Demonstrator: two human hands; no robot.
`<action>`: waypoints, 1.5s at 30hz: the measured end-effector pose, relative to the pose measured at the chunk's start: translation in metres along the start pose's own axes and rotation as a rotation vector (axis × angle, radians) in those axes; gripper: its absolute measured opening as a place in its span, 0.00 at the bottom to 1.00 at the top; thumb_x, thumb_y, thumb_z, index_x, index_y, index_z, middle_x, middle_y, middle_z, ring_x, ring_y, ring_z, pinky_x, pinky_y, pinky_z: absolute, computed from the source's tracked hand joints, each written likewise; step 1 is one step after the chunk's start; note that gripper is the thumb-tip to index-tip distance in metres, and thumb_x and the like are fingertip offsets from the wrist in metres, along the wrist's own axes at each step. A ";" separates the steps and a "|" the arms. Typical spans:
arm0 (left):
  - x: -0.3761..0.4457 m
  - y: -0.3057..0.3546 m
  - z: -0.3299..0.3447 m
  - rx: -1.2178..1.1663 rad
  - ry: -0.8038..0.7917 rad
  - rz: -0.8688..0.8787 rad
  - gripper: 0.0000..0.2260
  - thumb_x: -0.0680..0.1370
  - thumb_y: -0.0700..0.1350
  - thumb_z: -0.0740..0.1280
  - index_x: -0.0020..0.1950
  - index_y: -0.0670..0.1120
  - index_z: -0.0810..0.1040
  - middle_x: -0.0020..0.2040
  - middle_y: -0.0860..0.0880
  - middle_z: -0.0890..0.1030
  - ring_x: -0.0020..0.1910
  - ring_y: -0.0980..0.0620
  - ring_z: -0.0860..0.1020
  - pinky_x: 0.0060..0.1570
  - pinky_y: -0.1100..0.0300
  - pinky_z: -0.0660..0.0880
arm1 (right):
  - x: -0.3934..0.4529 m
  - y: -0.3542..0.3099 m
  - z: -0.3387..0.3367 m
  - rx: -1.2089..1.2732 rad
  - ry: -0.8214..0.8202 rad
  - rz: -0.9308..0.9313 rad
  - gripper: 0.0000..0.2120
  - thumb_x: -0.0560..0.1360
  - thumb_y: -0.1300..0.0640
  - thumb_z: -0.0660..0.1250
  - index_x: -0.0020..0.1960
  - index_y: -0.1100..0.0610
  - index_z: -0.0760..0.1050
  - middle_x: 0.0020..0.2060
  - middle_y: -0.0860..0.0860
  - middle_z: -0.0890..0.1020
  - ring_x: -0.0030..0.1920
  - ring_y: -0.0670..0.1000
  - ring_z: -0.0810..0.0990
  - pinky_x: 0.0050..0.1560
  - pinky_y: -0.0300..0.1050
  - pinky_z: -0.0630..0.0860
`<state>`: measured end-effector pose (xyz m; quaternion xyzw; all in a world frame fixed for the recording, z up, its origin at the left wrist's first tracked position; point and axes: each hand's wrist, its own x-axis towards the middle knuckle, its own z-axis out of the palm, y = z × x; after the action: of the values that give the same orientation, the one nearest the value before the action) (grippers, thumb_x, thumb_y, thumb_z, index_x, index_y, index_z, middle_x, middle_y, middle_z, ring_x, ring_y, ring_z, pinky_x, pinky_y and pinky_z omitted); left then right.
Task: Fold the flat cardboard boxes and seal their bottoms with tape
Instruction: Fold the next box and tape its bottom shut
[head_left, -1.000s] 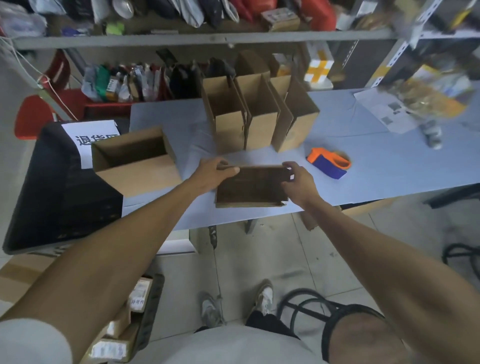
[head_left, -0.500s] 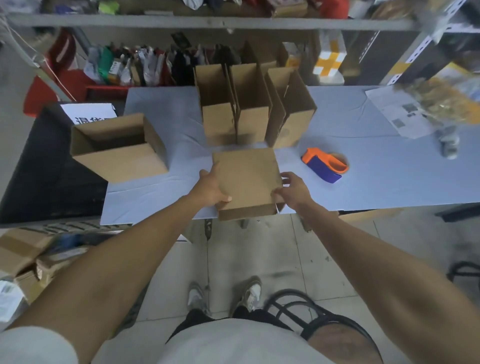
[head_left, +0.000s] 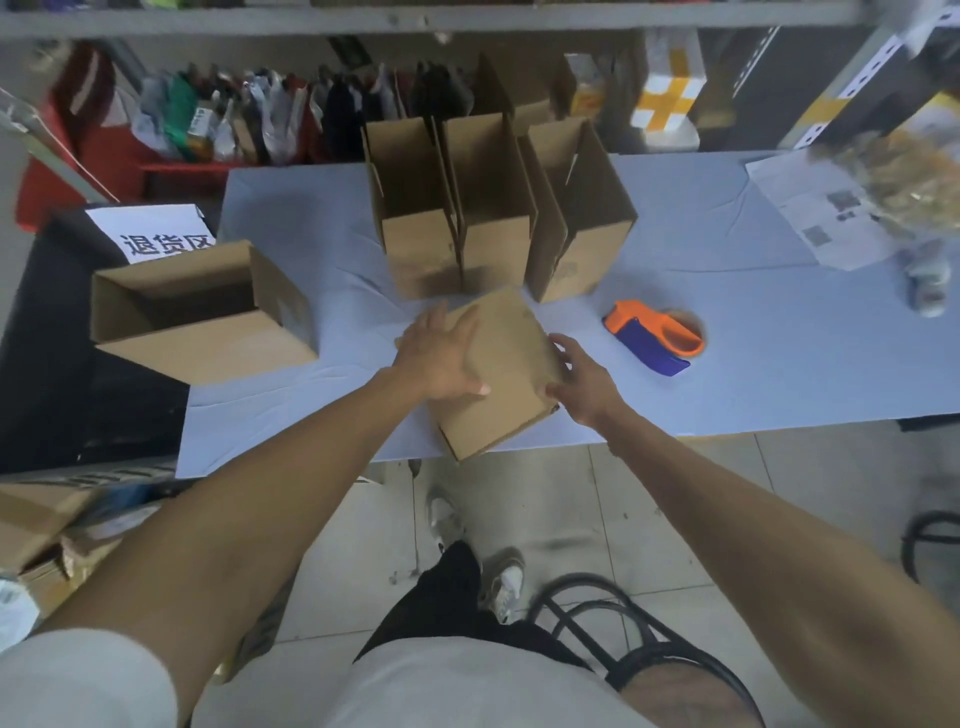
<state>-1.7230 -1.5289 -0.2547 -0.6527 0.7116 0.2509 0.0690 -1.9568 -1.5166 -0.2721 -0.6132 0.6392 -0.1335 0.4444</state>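
A small brown cardboard box (head_left: 511, 374) lies tilted at the table's front edge, a plain face turned up. My left hand (head_left: 441, 356) lies flat on that face with fingers spread. My right hand (head_left: 582, 384) holds the box's right edge, fingers curled at its corner. An orange and blue tape dispenser (head_left: 657, 338) rests on the table to the right, untouched. Three folded boxes (head_left: 498, 208) stand open-topped in a row behind. A larger open box (head_left: 202, 312) sits at the left.
The table (head_left: 753, 374) has a pale blue cover. Printed papers (head_left: 821, 218) and a blurred bag lie at the far right. A black bin with a white sign (head_left: 156, 234) stands left. A shelf of packets runs behind. A black stool (head_left: 623, 623) stands by my legs.
The box has been turned over: its open side faced up, now a closed face does. It has also rotated clockwise. My left hand moved from its edge onto the top face.
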 end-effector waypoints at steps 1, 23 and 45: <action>0.006 -0.002 -0.004 0.016 -0.006 0.000 0.52 0.63 0.67 0.72 0.78 0.58 0.45 0.78 0.40 0.52 0.74 0.36 0.56 0.69 0.42 0.59 | 0.006 -0.002 -0.005 -0.020 0.001 0.013 0.33 0.72 0.62 0.68 0.74 0.48 0.62 0.59 0.46 0.71 0.54 0.52 0.73 0.46 0.44 0.71; 0.035 0.001 0.002 -0.359 0.064 0.102 0.30 0.68 0.56 0.74 0.67 0.49 0.72 0.62 0.48 0.76 0.61 0.46 0.73 0.58 0.52 0.73 | 0.066 -0.047 -0.030 -0.410 0.105 -0.262 0.13 0.73 0.59 0.72 0.57 0.61 0.82 0.56 0.59 0.82 0.64 0.61 0.73 0.56 0.51 0.65; 0.061 0.054 -0.009 -0.316 0.038 -0.051 0.36 0.66 0.61 0.74 0.69 0.50 0.68 0.63 0.47 0.71 0.65 0.45 0.65 0.54 0.50 0.71 | 0.094 -0.036 -0.067 -0.331 -0.079 -0.232 0.07 0.75 0.55 0.71 0.47 0.59 0.82 0.40 0.53 0.82 0.43 0.54 0.77 0.37 0.38 0.63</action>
<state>-1.7817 -1.5868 -0.2581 -0.6780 0.6475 0.3455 -0.0417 -1.9675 -1.6343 -0.2462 -0.7522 0.5595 -0.0529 0.3440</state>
